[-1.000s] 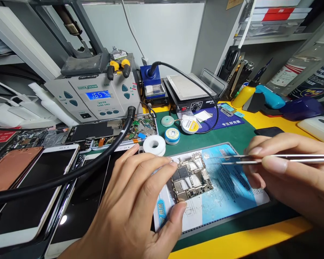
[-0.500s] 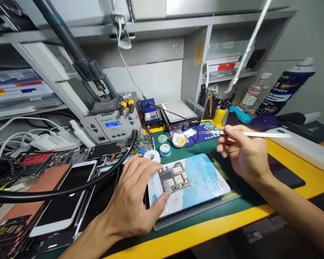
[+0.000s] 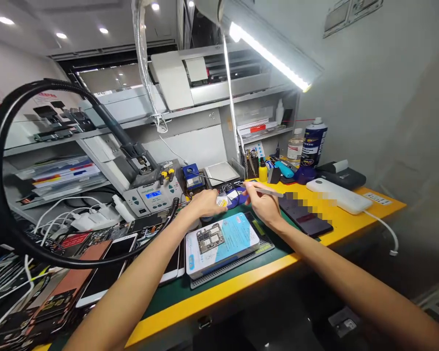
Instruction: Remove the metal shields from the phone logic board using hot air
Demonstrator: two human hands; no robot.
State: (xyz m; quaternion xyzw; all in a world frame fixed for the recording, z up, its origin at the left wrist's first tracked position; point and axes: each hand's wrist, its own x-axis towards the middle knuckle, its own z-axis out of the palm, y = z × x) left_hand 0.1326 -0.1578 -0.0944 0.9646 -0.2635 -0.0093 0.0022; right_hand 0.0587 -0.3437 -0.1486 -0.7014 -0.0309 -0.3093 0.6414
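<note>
A phone circuit board [image 3: 210, 238] lies on the left part of a blue and white box [image 3: 237, 235], which rests on a black perforated mat [image 3: 231, 266]. Beyond the box, my left hand [image 3: 206, 203] reaches to a round container with a white and yellow label [image 3: 222, 201]; its fingers are partly hidden, and whether they grip the container is unclear. My right hand [image 3: 264, 204] is closed on slim metal tweezers [image 3: 269, 190], held above the right back corner of the box.
A rework station [image 3: 151, 196] with a blue display stands at the back left, its thick black hose looping at left. Phones [image 3: 102, 273] lie left of the box. A dark phone [image 3: 305, 214], white power bank [image 3: 336, 196] and spray can [image 3: 313, 144] are at right.
My left hand has left the circuit board and moved back to the round containers. My right hand still holds the tweezers. The view has tilted up, showing a lit lamp and the ceiling.
</note>
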